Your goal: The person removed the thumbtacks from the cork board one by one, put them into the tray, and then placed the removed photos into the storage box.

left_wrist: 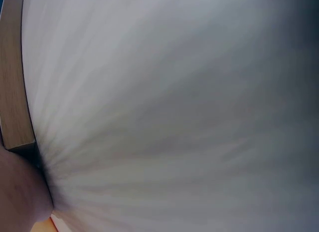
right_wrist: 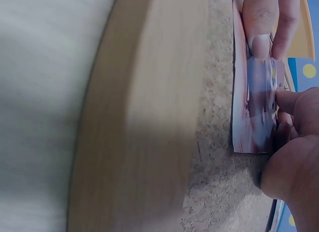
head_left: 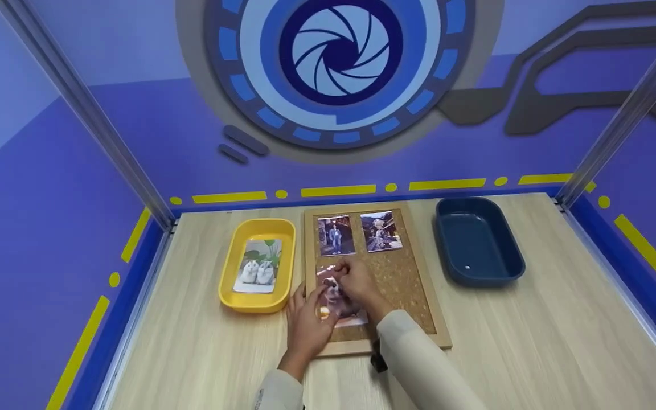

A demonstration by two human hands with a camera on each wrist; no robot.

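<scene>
A cork board with a pale wooden frame lies on the table. My left hand rests at its left side, the thumb pressing on a glossy photo of a furry animal and the fingers stretched along the frame. At this photo's upper edge, my right hand has its fingers curled and thumb and index fingertip pinched together; what lies between them is hidden. In the right wrist view the photo lies close over the cork, its near edge slightly curved. The left wrist view shows mostly blurred pale surface and a frame strip.
Two photos of people, one left and one right, lie along the board's top. Left stands a yellow tray holding a photo of two white animals. A navy tray with a small white spot inside stands right.
</scene>
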